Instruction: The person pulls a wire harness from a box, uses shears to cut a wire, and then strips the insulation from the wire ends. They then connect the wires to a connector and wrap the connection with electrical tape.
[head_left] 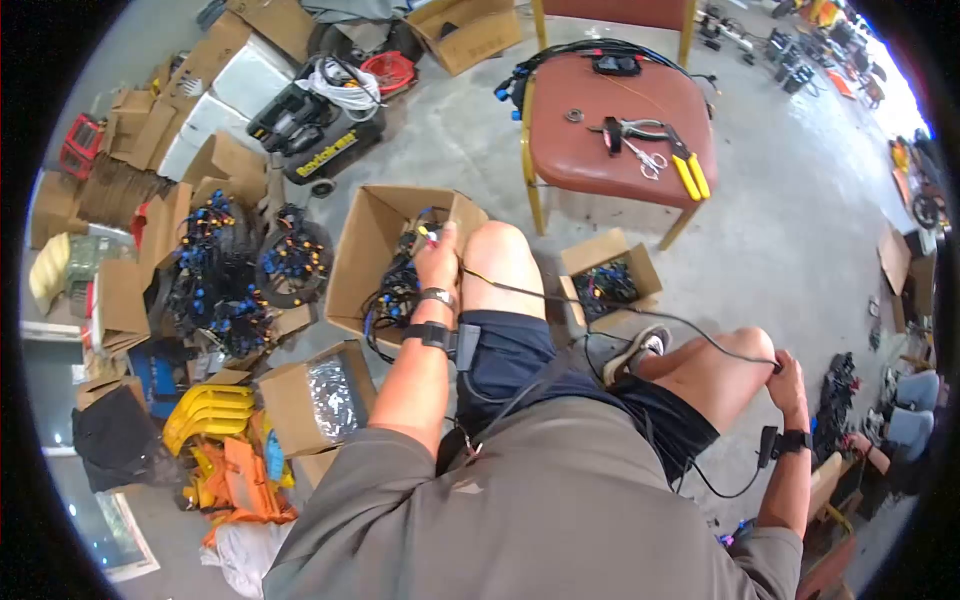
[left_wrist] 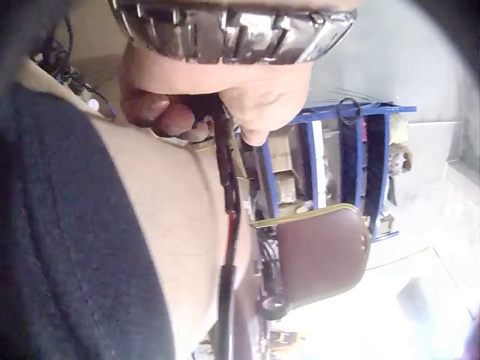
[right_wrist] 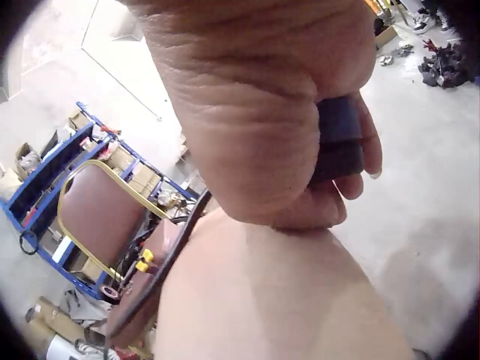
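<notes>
A long dark cable (head_left: pixel 522 291) stretches across both bare legs from one hand to the other. My left hand (head_left: pixel 437 262) grips one end of it above the left knee; small yellow, red and white pieces stick out past the thumb. In the left wrist view the dark cable (left_wrist: pixel 226 172) hangs from between thumb and curled fingers, with a short red stretch. My right hand (head_left: pixel 788 385) is at the right knee, holding the other end. The right wrist view shows its fingers curled round a dark, block-shaped piece (right_wrist: pixel 339 142), partly hidden by the palm.
A cardboard box (head_left: pixel 362 260) of dark cables stands beside the left knee; a smaller box (head_left: pixel 648 272) sits ahead between the legs. On the brown chair (head_left: pixel 570 90) lie yellow-handled pliers (head_left: pixel 690 175), scissors (head_left: pixel 650 163) and tape. Cable bundles (head_left: pixel 215 270) lie at the left.
</notes>
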